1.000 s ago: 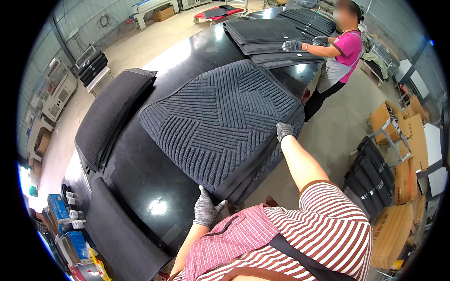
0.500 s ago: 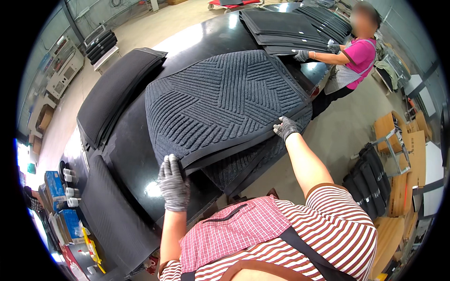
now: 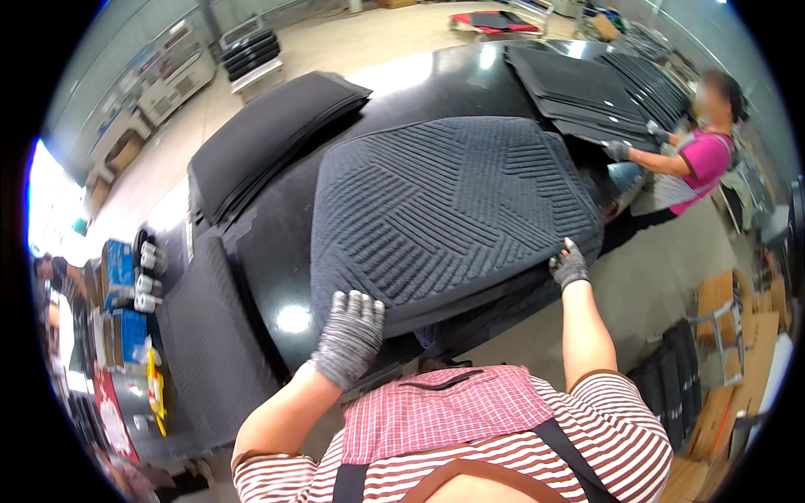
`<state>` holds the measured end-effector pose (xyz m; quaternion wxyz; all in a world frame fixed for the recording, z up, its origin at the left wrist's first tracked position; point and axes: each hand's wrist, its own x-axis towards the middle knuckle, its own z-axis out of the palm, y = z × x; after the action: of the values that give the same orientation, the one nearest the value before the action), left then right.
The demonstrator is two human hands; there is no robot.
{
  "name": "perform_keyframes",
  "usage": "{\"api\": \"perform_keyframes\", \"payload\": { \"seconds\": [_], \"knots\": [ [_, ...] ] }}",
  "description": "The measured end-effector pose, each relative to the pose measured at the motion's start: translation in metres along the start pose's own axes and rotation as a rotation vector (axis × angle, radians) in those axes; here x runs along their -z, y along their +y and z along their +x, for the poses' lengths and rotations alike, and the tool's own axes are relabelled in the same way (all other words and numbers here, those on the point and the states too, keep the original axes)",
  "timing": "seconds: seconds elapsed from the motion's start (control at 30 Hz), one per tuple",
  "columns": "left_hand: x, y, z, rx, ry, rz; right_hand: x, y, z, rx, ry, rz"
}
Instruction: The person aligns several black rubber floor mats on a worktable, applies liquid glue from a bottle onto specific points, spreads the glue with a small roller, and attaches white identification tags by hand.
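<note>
A dark grey ribbed floor mat (image 3: 453, 214) with slanting line patterns and a smooth border lies on the black table, its near edge toward me. More dark mat layers show beneath its near right edge. My left hand (image 3: 348, 335), in a grey knit glove, rests on the near left corner with its fingers stretched out; its thumb is hidden. At the near right edge, my right hand (image 3: 569, 265), gloved too, has its fingers closed round the border.
Stacked black mats (image 3: 268, 142) lie at the table's far left, with another dark mat (image 3: 214, 344) nearer. A co-worker in pink (image 3: 704, 159) handles a black mat pile (image 3: 579, 88) at far right. White rolls (image 3: 147, 281) stand left; cardboard (image 3: 742, 369) leans at right.
My view has turned, so the scene sits further right. My left hand has come further over the mat's corner, fingers more spread. My right hand still holds the near right edge.
</note>
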<state>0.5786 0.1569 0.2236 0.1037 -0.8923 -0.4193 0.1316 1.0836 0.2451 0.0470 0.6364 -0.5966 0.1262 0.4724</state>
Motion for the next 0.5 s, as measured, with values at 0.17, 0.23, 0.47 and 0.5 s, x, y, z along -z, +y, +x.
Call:
{"api": "perform_keyframes", "payload": {
  "seconds": [0.17, 0.23, 0.47, 0.5],
  "knots": [
    [-0.121, 0.039, -0.006, 0.054, -0.218, -0.550, -0.019, -0.006, 0.005, 0.166, -0.044, -0.076],
    [-0.133, 0.023, 0.007, 0.112, -0.060, -0.839, -0.027, -0.041, 0.027, 0.468, -0.106, -0.216],
    [-0.248, -0.053, 0.002, 1.296, 0.059, -1.486, -0.180, -0.103, -0.141, 1.158, -0.521, -0.716],
    [-0.260, -0.058, 0.001, 1.308, 0.013, -1.680, -0.194, -0.088, -0.188, 1.639, -0.374, -1.130]
  ]
}}
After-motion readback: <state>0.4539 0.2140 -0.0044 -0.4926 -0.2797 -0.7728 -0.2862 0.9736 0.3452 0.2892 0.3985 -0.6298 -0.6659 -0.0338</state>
